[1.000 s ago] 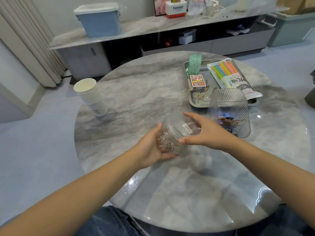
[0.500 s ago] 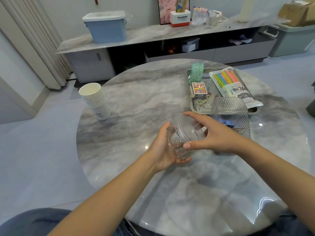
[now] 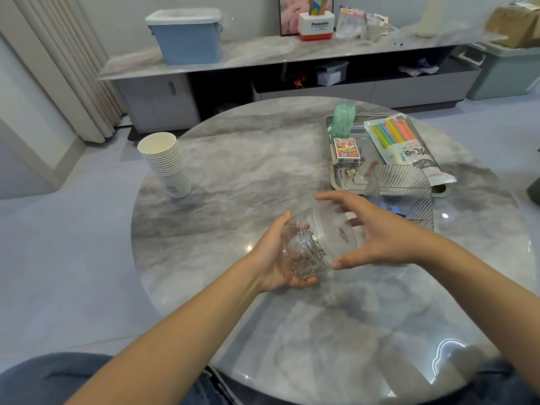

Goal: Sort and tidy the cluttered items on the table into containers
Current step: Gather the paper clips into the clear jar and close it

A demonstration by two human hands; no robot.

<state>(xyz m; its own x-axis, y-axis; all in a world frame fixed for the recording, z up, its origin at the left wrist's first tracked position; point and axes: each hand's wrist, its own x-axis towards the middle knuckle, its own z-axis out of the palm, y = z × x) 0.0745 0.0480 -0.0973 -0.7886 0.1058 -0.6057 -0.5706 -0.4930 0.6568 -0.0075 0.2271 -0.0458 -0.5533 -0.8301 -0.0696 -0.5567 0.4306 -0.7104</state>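
Note:
A clear plastic jar (image 3: 318,244) with loose metal paper clips inside lies tilted on its side above the round marble table (image 3: 233,176). My left hand (image 3: 276,258) cups its left end, fingers curled under it. My right hand (image 3: 377,232) spans the jar's right end, thumb at the near side and fingers spread over the far side. Behind my right hand stands a ribbed clear bin (image 3: 406,191) with small colourful clips in it, partly hidden by that hand.
A metal tray (image 3: 333,121) at the back right holds a green bundle (image 3: 343,119), a card box (image 3: 344,149) and a pack of coloured straws (image 3: 400,141). A stack of paper cups (image 3: 165,163) stands at the table's left. A low cabinet runs behind the table.
Both hands have lifted the jar off the table and tipped it onto its side; the paper clips have slid toward its left end.

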